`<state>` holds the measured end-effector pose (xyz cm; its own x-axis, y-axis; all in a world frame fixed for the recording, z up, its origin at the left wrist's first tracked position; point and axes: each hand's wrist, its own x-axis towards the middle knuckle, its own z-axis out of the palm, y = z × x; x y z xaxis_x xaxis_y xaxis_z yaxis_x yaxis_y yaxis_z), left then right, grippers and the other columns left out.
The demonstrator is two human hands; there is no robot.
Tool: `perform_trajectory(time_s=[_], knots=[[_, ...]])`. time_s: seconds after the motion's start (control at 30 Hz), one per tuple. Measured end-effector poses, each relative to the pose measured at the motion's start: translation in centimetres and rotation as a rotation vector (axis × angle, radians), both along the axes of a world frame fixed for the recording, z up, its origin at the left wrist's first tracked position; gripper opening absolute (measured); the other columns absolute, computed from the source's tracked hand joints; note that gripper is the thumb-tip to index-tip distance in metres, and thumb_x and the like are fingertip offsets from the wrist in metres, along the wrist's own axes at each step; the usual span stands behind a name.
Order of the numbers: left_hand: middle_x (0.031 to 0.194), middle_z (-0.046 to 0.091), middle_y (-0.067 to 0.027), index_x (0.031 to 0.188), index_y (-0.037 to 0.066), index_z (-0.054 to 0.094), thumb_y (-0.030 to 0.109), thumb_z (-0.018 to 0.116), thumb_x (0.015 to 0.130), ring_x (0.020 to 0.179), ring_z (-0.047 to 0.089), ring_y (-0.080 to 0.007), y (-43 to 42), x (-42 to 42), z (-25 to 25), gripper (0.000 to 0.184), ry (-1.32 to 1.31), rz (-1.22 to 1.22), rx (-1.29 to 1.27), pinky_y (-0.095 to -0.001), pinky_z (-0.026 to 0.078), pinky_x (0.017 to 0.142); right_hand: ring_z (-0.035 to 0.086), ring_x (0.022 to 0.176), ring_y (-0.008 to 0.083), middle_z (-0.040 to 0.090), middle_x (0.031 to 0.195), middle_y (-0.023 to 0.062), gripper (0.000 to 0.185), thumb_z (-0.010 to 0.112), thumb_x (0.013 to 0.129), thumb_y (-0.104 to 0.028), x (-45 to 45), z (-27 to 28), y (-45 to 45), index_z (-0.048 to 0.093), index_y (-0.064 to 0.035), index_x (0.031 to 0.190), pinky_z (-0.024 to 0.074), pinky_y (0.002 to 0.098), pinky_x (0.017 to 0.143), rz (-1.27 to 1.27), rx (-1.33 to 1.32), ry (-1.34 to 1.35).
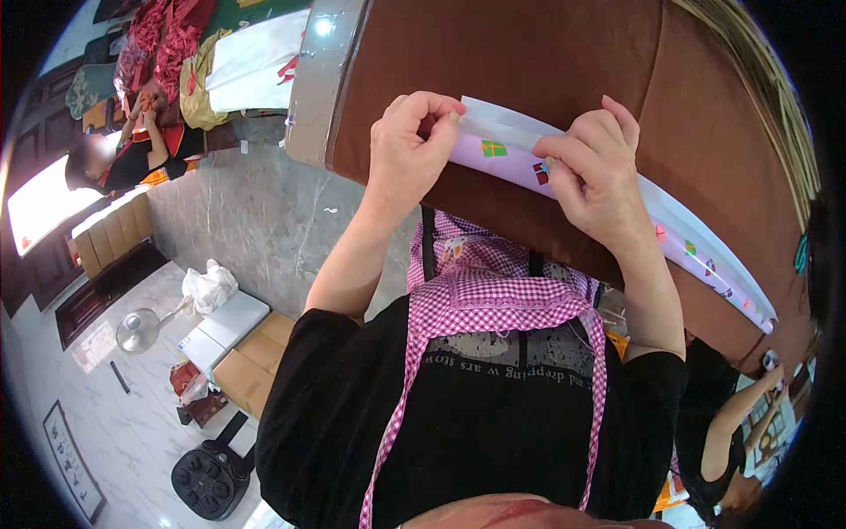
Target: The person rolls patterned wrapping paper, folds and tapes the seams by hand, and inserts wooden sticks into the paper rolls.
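Two hands pinch a strip of printed paper

The paper lies lengthwise along the near edge of the brown counter, its far end trailing to the right. It is lilac, with small gift pictures, and a pale band runs along one side. The left hand has its grip closed on the left end, thumb against forefinger. The right hand grasps the strip further along, thumb and forefinger pinched together, other fingers curled. Dry stalks lie at the counter's right side. At left, another person sits near red ribbons.
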<state>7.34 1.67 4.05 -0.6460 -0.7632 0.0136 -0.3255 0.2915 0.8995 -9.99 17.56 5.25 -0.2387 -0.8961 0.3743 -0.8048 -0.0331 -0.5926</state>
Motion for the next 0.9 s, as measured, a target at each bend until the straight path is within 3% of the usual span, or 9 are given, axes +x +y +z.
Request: perform_trajectory(time_s=[0.3, 0.9], knots=[[0.081, 0.067, -0.001, 0.087, 0.008, 0.065, 0.001, 0.063, 0.082, 0.071, 0.056, -0.0184, 1.1, -0.2, -0.5, 0.009, -0.04, -0.015, -0.336, -0.0339, 0.043, 0.078, 0.054, 0.08, 0.0202, 0.049, 0.077, 0.0019, 0.026, 0.063, 0.074, 0.002, 0.1, -0.1, 0.1, 0.068, -0.0122, 0.095, 0.0325, 0.0477, 0.106, -0.031, -0.008, 0.013], [0.076, 0.062, -0.0074, 0.079, 0.004, 0.06, 0.003, 0.066, 0.079, 0.075, 0.057, -0.0253, 0.7, -1.8, -0.8, 0.006, -0.104, 0.063, -0.334, -0.0391, 0.045, 0.076, 0.054, 0.077, 0.0197, 0.048, 0.071, 0.0017, 0.02, 0.064, 0.074, 0.0, 0.6, -0.1, -0.4, 0.069, -0.0117, 0.09, 0.0374, 0.0472, 0.102, -0.125, -0.01, 0.116]])
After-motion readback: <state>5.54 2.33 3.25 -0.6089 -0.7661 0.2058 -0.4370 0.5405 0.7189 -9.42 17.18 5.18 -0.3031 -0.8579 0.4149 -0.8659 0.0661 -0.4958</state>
